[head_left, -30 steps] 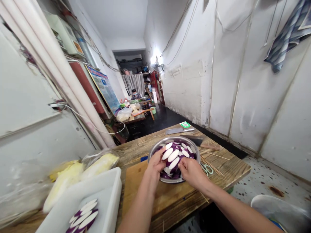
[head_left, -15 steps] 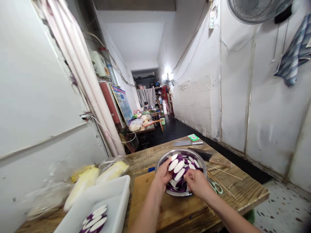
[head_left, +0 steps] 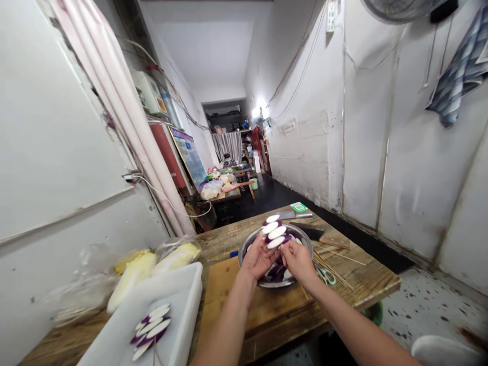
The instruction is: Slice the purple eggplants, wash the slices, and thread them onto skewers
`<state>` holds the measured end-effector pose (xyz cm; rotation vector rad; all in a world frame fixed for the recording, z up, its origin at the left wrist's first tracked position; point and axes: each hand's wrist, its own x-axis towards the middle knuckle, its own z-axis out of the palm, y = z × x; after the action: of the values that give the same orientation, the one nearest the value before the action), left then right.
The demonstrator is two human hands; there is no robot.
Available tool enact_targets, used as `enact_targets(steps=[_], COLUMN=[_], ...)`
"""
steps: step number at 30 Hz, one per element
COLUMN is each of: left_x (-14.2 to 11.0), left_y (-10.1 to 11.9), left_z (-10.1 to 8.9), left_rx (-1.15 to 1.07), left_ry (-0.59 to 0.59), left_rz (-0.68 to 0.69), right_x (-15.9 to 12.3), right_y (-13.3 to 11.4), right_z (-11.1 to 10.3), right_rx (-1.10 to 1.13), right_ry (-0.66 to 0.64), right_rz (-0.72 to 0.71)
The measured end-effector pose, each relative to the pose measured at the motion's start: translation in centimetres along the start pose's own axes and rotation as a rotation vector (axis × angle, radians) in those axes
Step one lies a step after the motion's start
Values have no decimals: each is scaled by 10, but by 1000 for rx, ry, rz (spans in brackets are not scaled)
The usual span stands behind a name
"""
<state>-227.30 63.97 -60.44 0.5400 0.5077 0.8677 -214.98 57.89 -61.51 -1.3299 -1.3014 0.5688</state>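
Note:
A steel bowl (head_left: 304, 238) of purple-skinned eggplant slices stands on the wooden table (head_left: 366, 284). Above it my left hand (head_left: 257, 258) and my right hand (head_left: 298, 260) are both closed on a skewered row of eggplant slices (head_left: 273, 230), lifted clear of the bowl and pointing away from me. More slices (head_left: 278, 273) lie in the bowl under my hands.
A white tray (head_left: 179, 310) at the near left holds a finished skewer of slices (head_left: 150, 328). Bagged cabbages (head_left: 152, 264) lie behind it. A cutting board (head_left: 224, 295) lies before me. Bamboo skewers (head_left: 335, 264), scissors (head_left: 325, 275), a cleaver (head_left: 284, 215) and a knife (head_left: 318, 234) lie right of the bowl.
Both hands have lifted a skewered row of slices up out of the bowl; before they were down among the slices. The camera view has shifted.

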Motion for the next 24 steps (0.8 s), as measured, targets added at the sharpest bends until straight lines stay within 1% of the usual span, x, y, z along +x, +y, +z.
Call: enact_targets(steps=[3, 6, 9, 12, 14, 16, 19, 21, 24], left_x=[1, 4, 6, 7, 7, 7, 7, 6, 4], left_y=[-12, -18, -16, -12, -10, -10, -13, -16, -17], left_z=[8, 12, 12, 13, 14, 15, 19, 23, 34], left_rx=[0, -26, -4, 16, -3, -45, -121, -149, -134], left_ry=[63, 127, 167, 194, 226, 248, 246, 233, 235], left_rz=[52, 52, 96, 199, 227, 180, 103, 92, 79], right_x=[2, 2, 2, 2, 1, 0, -2, -2, -2], right_y=[4, 7, 8, 9, 9, 8, 6, 4, 2], right_z=[4, 5, 5, 4, 4, 3, 2, 0, 0], right_rx=[16, 35, 66, 130, 154, 143, 107, 89, 81], right_ry=[-3, -47, -120, -211, -249, -245, -188, -150, -98], right_rz=[24, 43, 70, 110, 117, 95, 37, -1, -48])
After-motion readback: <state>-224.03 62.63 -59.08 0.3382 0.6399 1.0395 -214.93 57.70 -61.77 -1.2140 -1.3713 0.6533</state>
